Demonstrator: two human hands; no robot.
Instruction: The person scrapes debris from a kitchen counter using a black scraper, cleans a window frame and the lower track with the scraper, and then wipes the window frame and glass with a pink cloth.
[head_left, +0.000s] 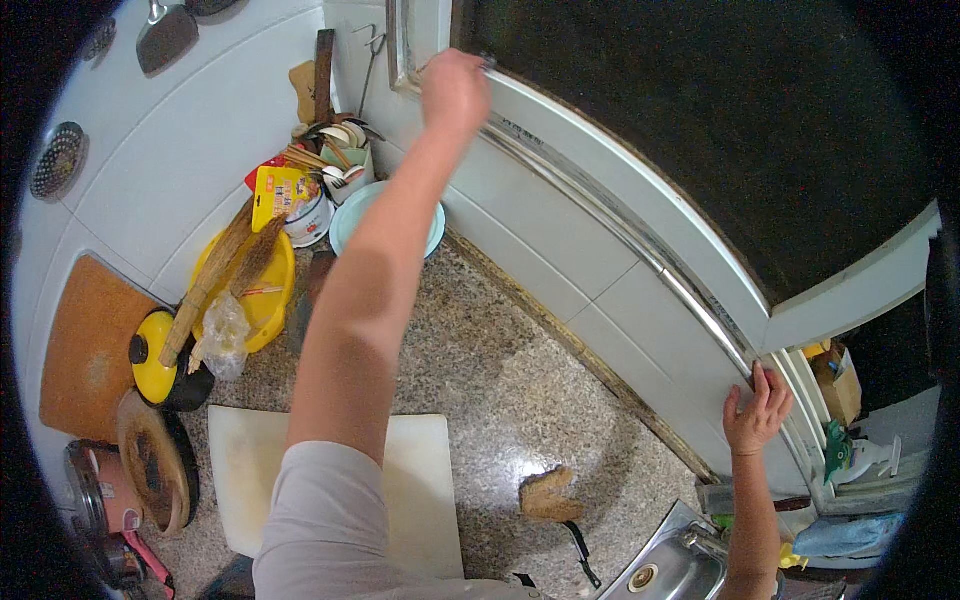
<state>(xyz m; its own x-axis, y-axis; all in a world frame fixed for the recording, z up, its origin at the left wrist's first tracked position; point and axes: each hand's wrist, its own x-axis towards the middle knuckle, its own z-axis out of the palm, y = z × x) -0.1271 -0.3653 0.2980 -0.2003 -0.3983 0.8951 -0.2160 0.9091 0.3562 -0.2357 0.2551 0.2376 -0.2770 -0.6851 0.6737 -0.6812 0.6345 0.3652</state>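
My left hand (455, 91) reaches to the lower corner of the white window frame (615, 146), its fingers curled. Motion blurs the hand, and a small dark thing shows beside its knuckles; whether it grips anything is unclear. A thin metal rod (600, 214) runs along the tiled wall just below the frame. Its left end is hidden behind my left wrist. At the rod's right end rests my right hand (757, 411), palm down, thumb apart from the straight fingers. Those fingertips overlap the rod's end.
A white cutting board (420, 495) lies on the granite counter (480, 352), left of a brown glove-like item (551, 495) and a steel sink (652, 559). A light-blue lid (431, 225), yellow basin (281, 300), utensil holder (352, 180) and black pot with yellow lid (155, 356) stand along the left.
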